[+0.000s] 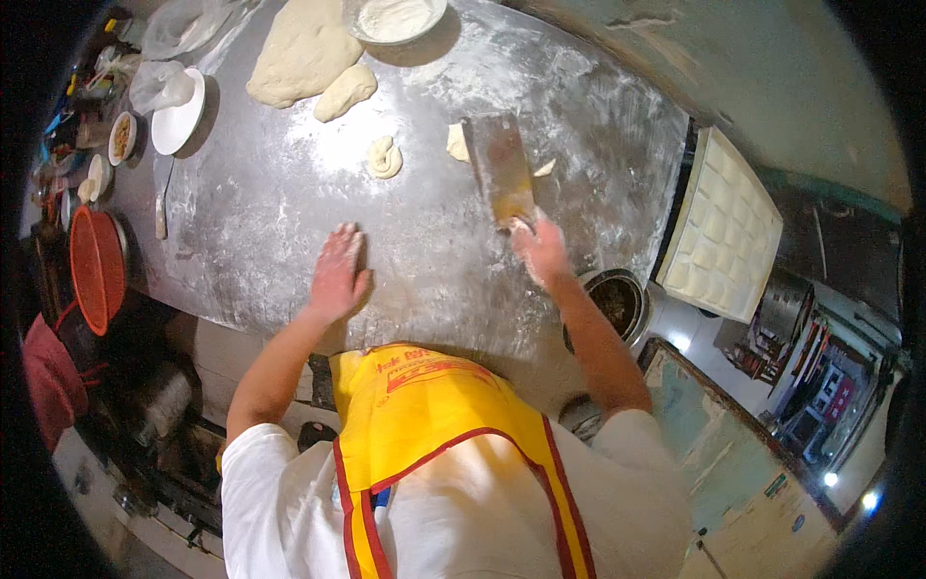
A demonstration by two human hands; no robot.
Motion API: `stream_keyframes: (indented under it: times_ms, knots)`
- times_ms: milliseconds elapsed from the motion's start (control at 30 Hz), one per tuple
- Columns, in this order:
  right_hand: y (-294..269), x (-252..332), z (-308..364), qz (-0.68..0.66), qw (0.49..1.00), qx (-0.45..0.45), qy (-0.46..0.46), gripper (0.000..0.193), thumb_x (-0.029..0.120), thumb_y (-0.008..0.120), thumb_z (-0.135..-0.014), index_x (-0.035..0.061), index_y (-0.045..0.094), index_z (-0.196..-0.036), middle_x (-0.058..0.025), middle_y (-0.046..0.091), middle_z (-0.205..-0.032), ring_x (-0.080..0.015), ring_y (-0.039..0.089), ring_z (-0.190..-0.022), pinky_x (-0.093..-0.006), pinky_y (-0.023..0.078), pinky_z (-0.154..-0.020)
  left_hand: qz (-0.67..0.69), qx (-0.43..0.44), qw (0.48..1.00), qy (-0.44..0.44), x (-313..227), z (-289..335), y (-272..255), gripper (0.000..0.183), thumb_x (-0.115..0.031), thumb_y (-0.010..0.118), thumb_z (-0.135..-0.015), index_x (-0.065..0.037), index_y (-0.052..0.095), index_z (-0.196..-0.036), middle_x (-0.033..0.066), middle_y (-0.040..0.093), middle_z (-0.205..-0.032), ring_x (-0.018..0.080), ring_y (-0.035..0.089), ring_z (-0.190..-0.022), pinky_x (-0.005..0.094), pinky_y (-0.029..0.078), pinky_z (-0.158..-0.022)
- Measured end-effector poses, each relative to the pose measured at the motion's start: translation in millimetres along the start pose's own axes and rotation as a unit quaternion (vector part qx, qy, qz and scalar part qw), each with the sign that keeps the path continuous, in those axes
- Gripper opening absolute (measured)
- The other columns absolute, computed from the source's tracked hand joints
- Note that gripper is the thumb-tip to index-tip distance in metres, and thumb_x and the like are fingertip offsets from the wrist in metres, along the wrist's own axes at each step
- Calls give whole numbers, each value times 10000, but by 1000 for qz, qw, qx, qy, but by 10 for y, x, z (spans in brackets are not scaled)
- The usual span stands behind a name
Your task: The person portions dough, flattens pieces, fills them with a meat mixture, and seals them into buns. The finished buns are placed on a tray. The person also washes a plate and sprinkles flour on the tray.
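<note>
My left hand [338, 272] lies flat on the floured metal table [251, 222], fingers stretched out, holding nothing. In my right hand [543, 253] is the handle of a cleaver [500, 164], whose broad blade points away from me over the table. A piece of dough [457, 143] shows at the left edge of the blade, partly hidden by it. To the blade's right lies a small scrap of dough [545, 168]. Between my hands and farther off sits a curled piece of dough [385, 157]. Beyond it are a longer lump of dough [345, 93] and a large dough slab [301, 53].
A bowl of flour [395, 17] stands at the far edge. On the left are a white plate [177, 125], a knife-like tool [161, 207] and an orange-red basket [96, 270]. A tray of dough pieces [723, 227] and a round metal pot [617, 304] are on the right.
</note>
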State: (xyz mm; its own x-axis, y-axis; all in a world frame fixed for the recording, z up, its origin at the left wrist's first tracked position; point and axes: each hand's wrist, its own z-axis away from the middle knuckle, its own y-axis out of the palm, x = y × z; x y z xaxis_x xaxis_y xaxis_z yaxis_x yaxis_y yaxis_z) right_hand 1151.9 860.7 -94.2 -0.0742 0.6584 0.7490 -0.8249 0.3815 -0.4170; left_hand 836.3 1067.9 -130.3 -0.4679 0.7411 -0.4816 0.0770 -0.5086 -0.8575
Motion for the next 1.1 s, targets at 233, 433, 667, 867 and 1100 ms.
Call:
stream_keyframes:
  times_ms: [233, 433, 667, 867, 1100]
  knots:
    - [581, -221, 545, 114, 985, 119, 45, 369, 304, 589, -938, -34, 578, -1085, -205, 663, -857, -354, 644, -791, -468, 497, -745, -98, -91, 978, -162, 297, 202, 16, 697, -257, 591, -873, 68, 337, -1434, 249, 321, -1507, 394, 253, -1426, 488, 150, -1192]
    - [658, -516, 555, 332, 936, 62, -105, 357, 330, 574, -937, -2, 618, -1059, -246, 606, -1108, -415, 589, -1020, -497, 478, -862, -105, -113, 965, -211, 312, 141, 56, 709, -274, 573, -882, 66, 311, -1446, 247, 314, -1509, 382, 243, -1432, 488, 145, -1193]
    - [-11, -339, -805, 181, 930, -315, -60, 295, 176, 698, -852, 19, 607, -1085, -198, 625, -1023, -373, 603, -951, -455, 485, -823, -106, -111, 964, -217, 241, 129, 7, 700, -288, 555, -880, 57, 323, -1444, 233, 310, -1515, 373, 231, -1437, 480, 138, -1199]
    - [-43, 158, -1246, 152, 963, -193, -106, 314, 132, 728, -822, 28, 626, -1100, -130, 685, -992, -284, 666, -892, -384, 525, -774, -99, -121, 964, -215, 292, 141, 29, 691, -252, 574, -860, 52, 339, -1433, 235, 303, -1517, 381, 237, -1432, 494, 156, -1188]
    - [274, 320, -1442, 339, 878, -172, -292, 275, 200, 702, -843, 5, 669, -1034, -160, 661, -948, -351, 641, -872, -444, 511, -806, -96, -145, 966, -194, 290, 148, 27, 684, -246, 573, -854, 62, 350, -1422, 227, 319, -1510, 385, 253, -1425, 501, 165, -1184]
